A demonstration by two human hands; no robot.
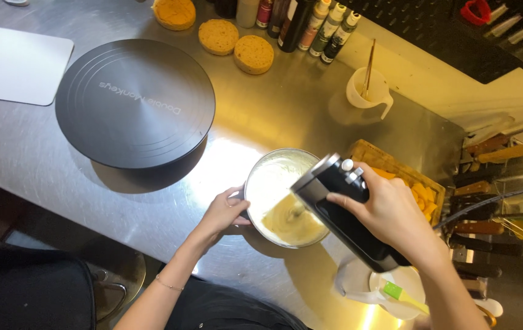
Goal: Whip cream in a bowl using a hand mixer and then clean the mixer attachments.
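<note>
The right hand (390,211) is wrapping its grip firmly around the handle of a black hand mixer (344,211), tilting it down so the beaters are sinking into pale yellow cream (292,221). The left hand (223,212) is clasping the near rim of the steel mixing bowl (269,177), which is sitting on the steel table (41,153) right in front of the person.

Just beyond the bowl, a wooden cutting board (376,154) is carrying orange fruit pieces (422,198), partly hidden behind the mixer and wrist. Near the right forearm, a white plate (405,287) is holding a green-headed spatula (403,296). To the left, a big dark round turntable (135,101) is standing well apart from the bowl, lettering across its top; beside it lies a white square board (18,66). At the far edge, three round sponge cakes (218,35) are sitting near a row of dark bottles (310,24) with pale labels, and a white jug (367,91) is holding wooden sticks. Knives (494,150) with wooden handles are crowding the right side.
</note>
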